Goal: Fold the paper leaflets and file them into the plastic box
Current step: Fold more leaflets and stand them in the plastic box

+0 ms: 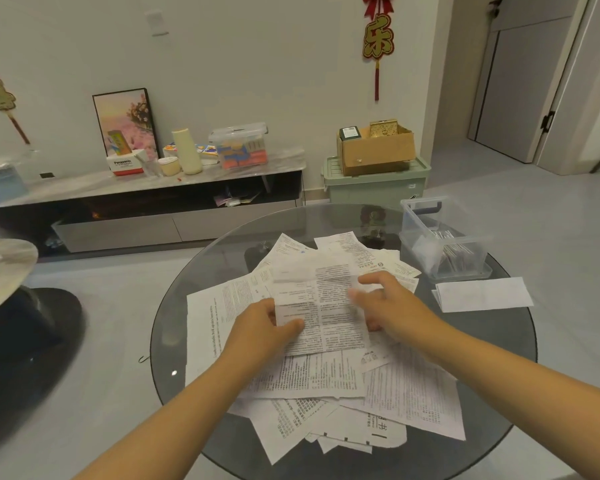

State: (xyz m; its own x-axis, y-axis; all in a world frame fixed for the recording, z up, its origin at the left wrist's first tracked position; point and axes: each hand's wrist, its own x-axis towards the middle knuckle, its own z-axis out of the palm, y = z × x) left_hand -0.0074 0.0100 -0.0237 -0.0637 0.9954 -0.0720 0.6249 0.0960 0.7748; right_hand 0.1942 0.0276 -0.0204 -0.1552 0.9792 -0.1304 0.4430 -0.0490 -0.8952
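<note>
A heap of printed paper leaflets [326, 379] covers the middle of a round glass table [492, 368]. My left hand [264, 327] pinches the left edge of one long leaflet [323, 299] lying on top of the heap, thumb on its printed face. My right hand [388, 303] is blurred at that leaflet's right edge, fingers spread over it; whether it grips the paper is unclear. A clear plastic box [444, 244] stands at the table's far right with folded papers inside. One folded white leaflet [482, 294] lies flat just in front of the box.
Beyond the table, a low TV cabinet [146, 202] carries a lidded plastic bin, a bottle and small boxes. A green storage crate [374, 188] with a cardboard box on top stands by the wall. A black chair base [25, 341] sits to the left on the floor.
</note>
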